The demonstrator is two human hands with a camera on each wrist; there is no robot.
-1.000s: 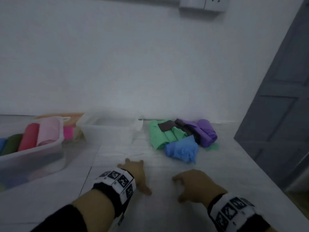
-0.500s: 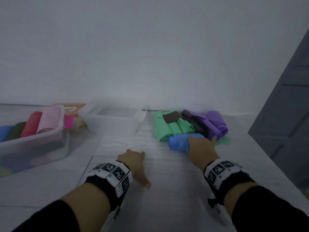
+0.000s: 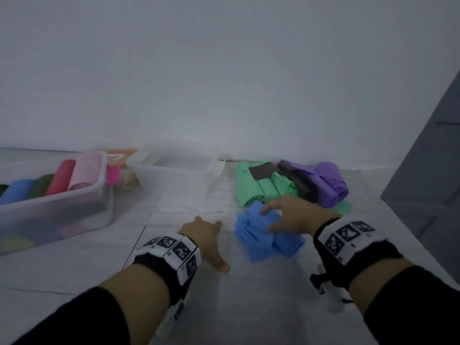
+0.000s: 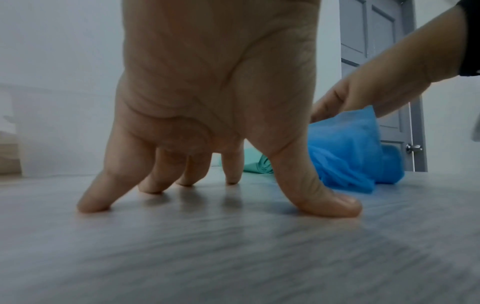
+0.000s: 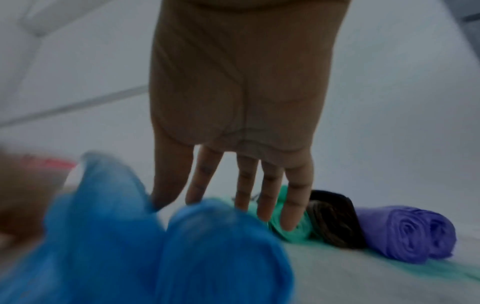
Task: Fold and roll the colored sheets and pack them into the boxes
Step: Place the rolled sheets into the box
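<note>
On the pale wood-grain floor [image 3: 249,307], just ahead of the wrists, a crumpled blue sheet of thin fabric [image 3: 263,235] is shown, lying between the two hands and nearer the right one. The right hand [image 3: 296,215] is laid over its far edge with fingers only slightly bent; the thumb appears tucked against the cloth, but motion blur in the right wrist view prevents a firm reading of whether the sheet is pinched or merely pressed. The left hand [image 3: 206,235] is propped on spread fingertips [image 4: 93,205] on the bare floor, holding nothing, just beside the bundle's left edge and not touching it.

The bundle's long axis is judged to run roughly left to right across the body, its bulkier lobe toward the right wrist; no clean edge or corner can be picked out. Beyond it, near the wall, a pile of rolled green sheets [image 3: 263,190], a dark brown piece [image 3: 261,170] and purple rolls [image 3: 328,185] is seen. To the left stand an empty translucent plastic box [image 3: 174,175] and a second clear box [image 3: 57,207] already packed with coloured rolls.

The step in hand is judged to be drawing the blue sheet toward the body for flattening; the left hand would need to cross a short gap rightward to take its near side.
</note>
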